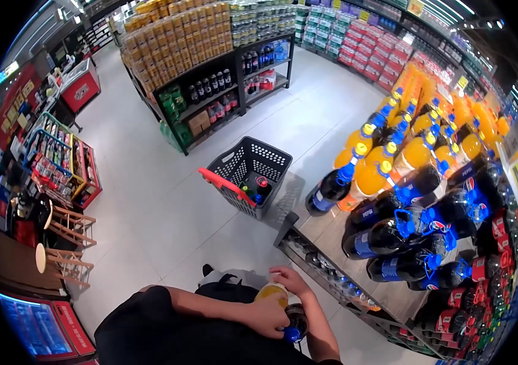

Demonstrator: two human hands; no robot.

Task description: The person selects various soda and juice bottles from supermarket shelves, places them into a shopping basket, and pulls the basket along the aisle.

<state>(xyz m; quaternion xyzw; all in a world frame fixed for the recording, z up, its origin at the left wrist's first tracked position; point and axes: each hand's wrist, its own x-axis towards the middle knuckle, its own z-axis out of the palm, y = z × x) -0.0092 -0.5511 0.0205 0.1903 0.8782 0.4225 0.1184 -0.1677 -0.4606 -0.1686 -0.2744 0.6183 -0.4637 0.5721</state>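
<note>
Low in front of my body, my left hand (267, 317) is closed on a yellow bottle (273, 296). Beside it is a dark bottle with a blue cap (295, 323), close to my left fingertips and my right forearm. My right hand (290, 280) is bent over the far end of the yellow bottle, its fingers curled against it. On the floor ahead stands a dark grey basket (228, 159) with a red handle, holding several bottles near its bottom.
To the right, a wooden display table (356, 267) bears several orange and dark bottles. Shelving (186, 109) stacked with cans and bottles stands beyond the basket. Wooden stools (70, 228), a snack rack (58, 158) and a red-framed cooler (37, 325) are on the left.
</note>
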